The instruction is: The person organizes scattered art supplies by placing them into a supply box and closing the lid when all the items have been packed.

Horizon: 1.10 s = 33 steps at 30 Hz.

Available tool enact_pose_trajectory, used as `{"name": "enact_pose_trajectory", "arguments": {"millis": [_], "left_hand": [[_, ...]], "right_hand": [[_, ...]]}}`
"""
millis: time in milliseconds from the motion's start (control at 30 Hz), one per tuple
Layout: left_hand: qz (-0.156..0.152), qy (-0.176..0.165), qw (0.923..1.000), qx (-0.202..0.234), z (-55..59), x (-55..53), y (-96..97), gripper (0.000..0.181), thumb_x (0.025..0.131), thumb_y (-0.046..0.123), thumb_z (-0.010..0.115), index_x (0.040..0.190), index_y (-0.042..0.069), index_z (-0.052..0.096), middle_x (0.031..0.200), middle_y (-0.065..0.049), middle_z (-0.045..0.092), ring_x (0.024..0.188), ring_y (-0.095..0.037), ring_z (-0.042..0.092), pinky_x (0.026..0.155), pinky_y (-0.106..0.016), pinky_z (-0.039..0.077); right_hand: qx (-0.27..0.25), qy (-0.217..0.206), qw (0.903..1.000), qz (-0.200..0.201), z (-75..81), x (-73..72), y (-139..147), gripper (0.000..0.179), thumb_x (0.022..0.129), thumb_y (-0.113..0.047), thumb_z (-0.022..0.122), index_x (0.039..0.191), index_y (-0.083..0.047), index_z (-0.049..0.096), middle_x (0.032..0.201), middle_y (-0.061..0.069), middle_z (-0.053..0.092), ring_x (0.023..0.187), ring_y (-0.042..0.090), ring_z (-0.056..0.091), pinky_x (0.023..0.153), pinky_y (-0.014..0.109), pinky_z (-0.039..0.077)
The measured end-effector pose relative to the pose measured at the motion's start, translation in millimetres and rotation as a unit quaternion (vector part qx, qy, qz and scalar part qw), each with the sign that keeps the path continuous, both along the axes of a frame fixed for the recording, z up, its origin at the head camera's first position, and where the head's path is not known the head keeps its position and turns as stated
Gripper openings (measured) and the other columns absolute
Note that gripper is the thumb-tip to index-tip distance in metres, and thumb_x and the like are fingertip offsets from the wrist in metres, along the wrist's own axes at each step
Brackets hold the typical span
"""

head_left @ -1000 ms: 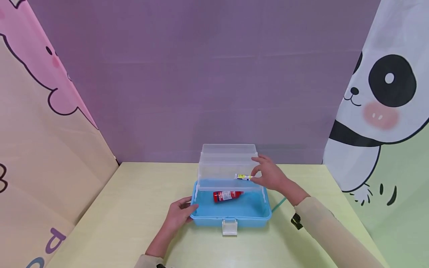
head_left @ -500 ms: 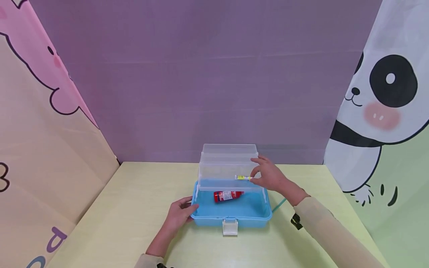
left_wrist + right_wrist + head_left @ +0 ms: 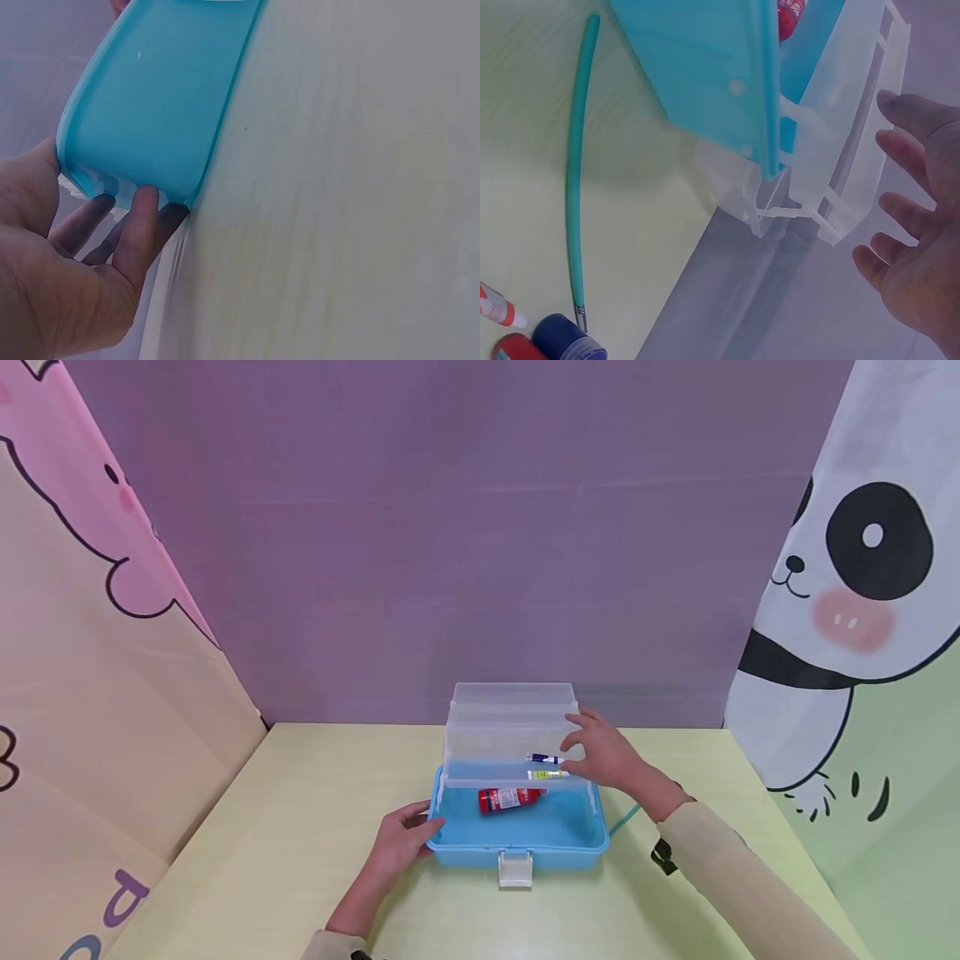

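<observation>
A blue plastic storage box stands on the table with its translucent upper tray raised behind. My left hand grips the box's left end, thumb over the rim and fingertips against the outer wall, as the left wrist view also shows. At the tray's right side, my right hand hovers with fingers apart and nothing held; the right wrist view shows the hand beside the tray edge. A yellow-and-white tube lies in front of a navy-and-white tube. Inside the box rests a red bottle.
A green-handled paintbrush lies right of the box. Near its tip are a dark blue jar, a red-topped thing and a white-and-red tube. A purple backdrop rises behind the pale table.
My right hand has let go of the yellow-and-white tube, which now sits lower and toward the front, exposing the navy one. The left hand and box have stayed put.
</observation>
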<state>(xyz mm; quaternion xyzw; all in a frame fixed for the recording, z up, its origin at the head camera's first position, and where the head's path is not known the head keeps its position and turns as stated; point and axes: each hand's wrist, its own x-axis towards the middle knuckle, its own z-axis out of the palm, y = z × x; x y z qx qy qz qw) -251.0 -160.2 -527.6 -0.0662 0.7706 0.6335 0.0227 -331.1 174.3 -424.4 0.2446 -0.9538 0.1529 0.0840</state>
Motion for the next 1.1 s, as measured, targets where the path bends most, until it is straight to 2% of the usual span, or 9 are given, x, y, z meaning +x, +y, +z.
{"name": "enact_pose_trajectory", "arguments": {"millis": [433, 733, 967, 1100], "left_hand": [[-0.002, 0.006, 1.0, -0.004, -2.1, -0.6, 0.5, 0.051, 0.089, 0.021, 0.072, 0.131, -0.002, 0.057, 0.11, -0.018, 0.064, 0.083, -0.025, 0.067, 0.067, -0.037, 0.058], [-0.003, 0.007, 1.0, -0.004, -2.2, -0.1, 1.0, 0.051, 0.089, 0.023, 0.072, 0.131, -0.003, 0.057, 0.11, -0.018, 0.064, 0.084, -0.026, 0.067, 0.068, -0.039, 0.058], [0.001, 0.003, 1.0, -0.002, -2.5, -0.5, 1.9, 0.05, 0.089, 0.023, 0.072, 0.13, -0.002, 0.058, 0.111, -0.018, 0.064, 0.086, -0.026, 0.067, 0.069, -0.038, 0.058], [0.003, 0.004, 1.0, -0.001, -1.9, 0.9, 1.8, 0.05, 0.089, 0.022, 0.072, 0.129, -0.003, 0.058, 0.111, -0.019, 0.064, 0.085, -0.027, 0.067, 0.069, -0.039, 0.058]], "right_hand": [[-0.028, -0.019, 0.9993, -0.016, -5.2, 2.4, 6.8, 0.018, 0.083, -0.021, 0.077, 0.097, -0.009, 0.076, 0.14, 0.018, 0.05, 0.134, 0.041, 0.035, 0.098, 0.056, 0.042], [-0.062, -0.018, 0.9976, -0.024, -10.6, 7.0, 11.7, 0.012, 0.084, -0.019, 0.076, 0.095, -0.012, 0.076, 0.143, 0.018, 0.046, 0.134, 0.042, 0.035, 0.098, 0.057, 0.042], [-0.087, -0.027, 0.9957, -0.017, -15.3, 11.4, 15.1, 0.014, 0.085, -0.018, 0.076, 0.097, -0.011, 0.075, 0.147, 0.02, 0.041, 0.134, 0.044, 0.033, 0.094, 0.056, 0.045], [-0.092, -0.016, 0.9955, -0.013, -20.0, 12.1, 19.1, 0.014, 0.085, -0.016, 0.075, 0.097, -0.01, 0.074, 0.144, 0.022, 0.043, 0.132, 0.044, 0.036, 0.094, 0.056, 0.046]]}}
